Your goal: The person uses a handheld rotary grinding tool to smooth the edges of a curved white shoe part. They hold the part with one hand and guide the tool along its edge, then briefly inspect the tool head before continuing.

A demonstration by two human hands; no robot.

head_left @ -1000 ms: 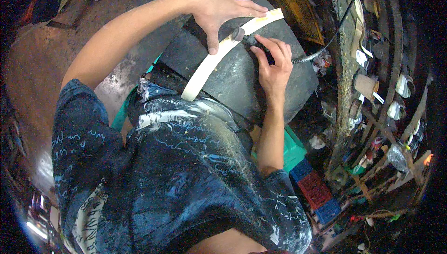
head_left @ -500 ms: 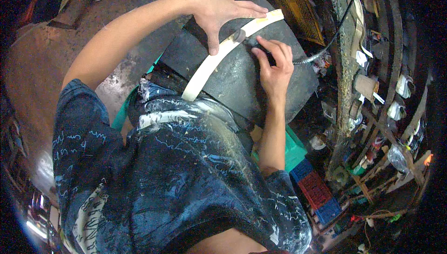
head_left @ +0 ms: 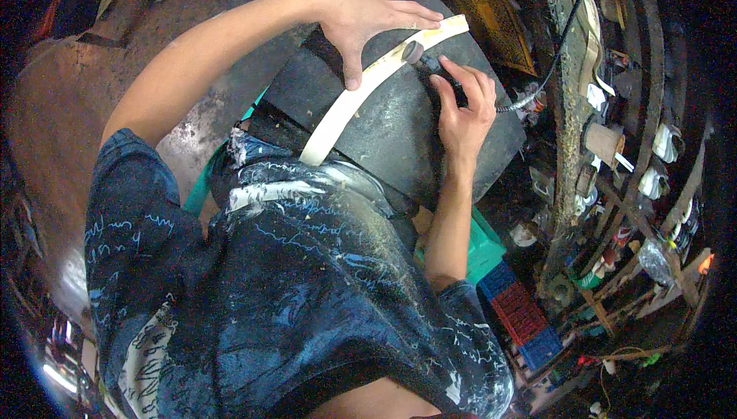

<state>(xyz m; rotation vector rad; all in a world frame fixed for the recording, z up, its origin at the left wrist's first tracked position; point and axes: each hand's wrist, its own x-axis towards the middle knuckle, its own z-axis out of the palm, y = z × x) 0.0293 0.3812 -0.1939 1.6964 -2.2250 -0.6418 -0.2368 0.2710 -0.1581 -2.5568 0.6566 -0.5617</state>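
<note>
A curved cream-white strip (head_left: 330,129) lies across a dark flat board (head_left: 395,139), its near end close to my waist. My left hand (head_left: 370,14) is spread over the strip's upper half, thumb and fingertips pressing on it. My right hand (head_left: 470,106) is closed around a slim dark rotary grinder (head_left: 431,64), whose body is mostly hidden by the fingers. The grinder's round grey head (head_left: 413,52) is at the strip's inner edge, close to the left fingertips. Behind the right hand a ribbed cord (head_left: 513,106) runs off.
A yellow perforated crate (head_left: 485,12) stands beyond the board's far right corner. Right of it, a cluttered rack (head_left: 572,112) holds cups and scraps. Below the board are a green plastic piece (head_left: 484,246) and a blue and red crate (head_left: 522,315). Stained floor (head_left: 84,112) lies to the left.
My right hand and the grinder have shifted slightly right and away from me, the head moving along the strip's inner edge. My left hand and the strip stay nearly in place.
</note>
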